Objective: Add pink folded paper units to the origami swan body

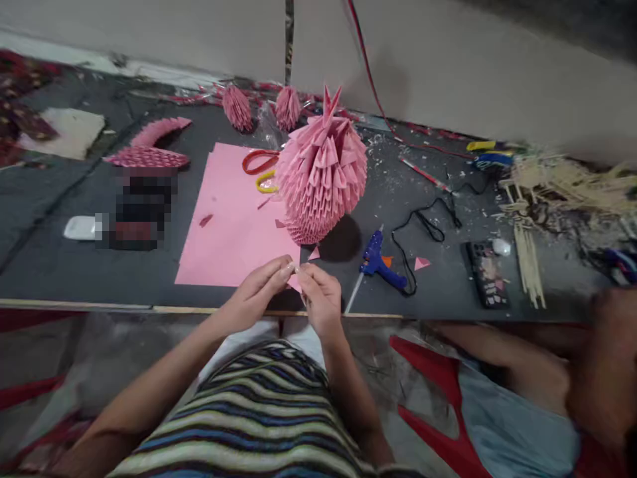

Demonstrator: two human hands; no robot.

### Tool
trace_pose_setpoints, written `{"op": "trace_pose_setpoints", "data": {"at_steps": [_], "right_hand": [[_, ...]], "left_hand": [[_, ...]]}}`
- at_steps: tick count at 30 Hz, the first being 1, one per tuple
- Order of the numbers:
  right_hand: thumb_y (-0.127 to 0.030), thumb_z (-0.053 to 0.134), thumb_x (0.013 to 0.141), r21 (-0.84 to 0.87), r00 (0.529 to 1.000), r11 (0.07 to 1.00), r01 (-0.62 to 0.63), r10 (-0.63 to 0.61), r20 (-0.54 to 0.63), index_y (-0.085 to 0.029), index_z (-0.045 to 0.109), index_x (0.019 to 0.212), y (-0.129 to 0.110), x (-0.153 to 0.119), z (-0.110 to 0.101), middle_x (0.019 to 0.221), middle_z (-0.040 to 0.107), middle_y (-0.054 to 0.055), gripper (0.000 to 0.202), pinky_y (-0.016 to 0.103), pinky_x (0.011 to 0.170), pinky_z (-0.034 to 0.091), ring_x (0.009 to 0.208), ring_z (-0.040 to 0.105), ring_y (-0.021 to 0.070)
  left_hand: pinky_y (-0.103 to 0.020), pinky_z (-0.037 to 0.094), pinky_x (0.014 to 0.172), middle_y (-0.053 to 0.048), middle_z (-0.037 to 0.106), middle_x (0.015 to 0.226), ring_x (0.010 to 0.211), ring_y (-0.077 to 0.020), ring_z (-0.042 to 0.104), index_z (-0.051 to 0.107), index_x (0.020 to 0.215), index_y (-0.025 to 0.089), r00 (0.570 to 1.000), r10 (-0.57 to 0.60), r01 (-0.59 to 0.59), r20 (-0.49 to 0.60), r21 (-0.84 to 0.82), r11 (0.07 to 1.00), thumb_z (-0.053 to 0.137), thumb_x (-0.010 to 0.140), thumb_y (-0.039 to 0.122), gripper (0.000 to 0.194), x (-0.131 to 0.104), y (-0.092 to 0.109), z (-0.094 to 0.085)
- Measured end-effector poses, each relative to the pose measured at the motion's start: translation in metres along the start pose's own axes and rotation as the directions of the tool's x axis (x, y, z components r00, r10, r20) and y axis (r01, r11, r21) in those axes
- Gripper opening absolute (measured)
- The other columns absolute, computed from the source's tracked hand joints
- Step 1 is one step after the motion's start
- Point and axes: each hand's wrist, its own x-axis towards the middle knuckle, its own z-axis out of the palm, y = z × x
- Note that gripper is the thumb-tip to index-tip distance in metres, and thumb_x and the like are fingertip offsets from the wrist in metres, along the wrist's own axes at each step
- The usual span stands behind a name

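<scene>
A dark grey surface point(74, 272) runs across the whole scene, littered at its far right with paper scraps and a heap of pale wooden sticks point(557, 189). On it, left of centre, lies a large pink paper sheet point(226, 226), its near edge reaching toward the hands. At the sheet's far right corner stands the biggest made piece, a rounded pink modular-origami body point(321, 176) built of many folded triangles with a pointed tip on top. Farther back sit two smaller pink origami cones point(237, 107), and to the far left two curved pink origami wings point(149, 157) lie side by side. Red-and-yellow-handled scissors point(261, 169) rest on the sheet just left of the body. Right of the body lies a blue glue gun point(381, 262), its black cord point(423, 229) looping away, and further right a dark phone-like slab point(488, 273) lies flat. Loose pink triangles point(421, 263) lie near the gun.

At the near edge, the left hand point(259, 292) and the right hand point(321, 299) meet, fingertips pinched together on a small pink paper piece point(295, 279) (only a sliver of it shows between the fingers), held just above the near right corner of the sheet. A second person's arm point(502, 362) lies at the near right, off the surface.
</scene>
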Motion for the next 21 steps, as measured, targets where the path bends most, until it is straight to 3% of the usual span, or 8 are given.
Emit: {"op": "trace_pose_setpoints", "data": {"at_steps": [7,10,12,15,18,21], "right_hand": [[-0.043,0.064,0.094,0.182,0.99,0.973,-0.139,0.135,0.033,-0.02,0.046,0.06,0.009,-0.004,0.002,0.055,0.037,-0.005,0.045,0.028,0.054,0.025,0.053,0.032,0.0095],[-0.039,0.063,0.092,0.337,0.992,0.934,-0.116,0.127,-0.009,-0.021,0.037,0.056,0.002,0.001,0.001,0.053,0.029,-0.006,0.048,0.026,0.051,0.024,0.051,0.026,0.0095],[-0.036,0.06,0.093,0.421,0.991,0.907,-0.013,0.068,-0.114,-0.021,0.029,0.055,-0.009,0.007,-0.007,0.05,0.021,-0.007,0.051,0.026,0.05,0.025,0.049,0.022,0.0096],[-0.035,0.062,0.093,0.323,0.963,0.936,0.142,-0.055,-0.263,-0.02,0.032,0.053,-0.026,0.017,-0.028,0.049,0.021,-0.008,0.052,0.026,0.05,0.025,0.048,0.021,0.0089],[-0.042,0.068,0.091,0.083,0.943,0.99,0.112,-0.079,-0.323,-0.019,0.051,0.057,-0.032,0.023,-0.047,0.05,0.034,-0.007,0.044,0.026,0.051,0.024,0.049,0.027,0.0081],[-0.046,0.074,0.085,-0.196,0.901,0.98,0.047,-0.126,-0.416,-0.018,0.072,0.081,-0.03,0.029,-0.056,0.057,0.049,-0.005,0.028,0.025,0.05,0.024,0.052,0.036,0.0078]], "left_hand": [[-0.024,0.039,0.069,0.001,0.042,0.081,0.074,-0.0115,0.041,0.051,0.083,0.018,0.999,0.017,-0.018,0.047,0.023,1.0,0.046,0.104,0.048,0.037,-0.008,0.01,0.0],[-0.024,0.039,0.066,0.0,0.046,0.079,0.072,-0.0118,0.043,0.054,0.082,0.017,0.998,-0.022,0.019,-0.052,-0.064,0.998,0.051,0.101,0.052,0.039,-0.009,0.009,-0.004],[-0.024,0.038,0.062,0.0,0.047,0.074,0.067,-0.0113,0.042,0.055,0.078,0.017,0.985,-0.009,-0.022,-0.171,-0.176,0.984,0.056,0.098,0.052,0.04,-0.009,0.01,-0.013],[-0.023,0.034,0.057,0.003,0.04,0.064,0.058,-0.0094,0.036,0.048,0.066,0.017,0.965,0.073,-0.159,-0.254,-0.338,0.928,0.062,0.096,0.047,0.044,-0.007,0.013,-0.028],[-0.023,0.032,0.054,0.004,0.035,0.059,0.053,-0.0083,0.031,0.041,0.06,0.017,0.968,0.107,-0.197,-0.225,-0.429,0.881,0.067,0.093,0.044,0.05,-0.005,0.016,-0.036],[-0.023,0.032,0.054,0.004,0.034,0.059,0.053,-0.0086,0.033,0.041,0.06,0.017,0.971,0.113,-0.201,-0.21,-0.463,0.863,0.069,0.092,0.042,0.05,-0.003,0.016,-0.033]]}}
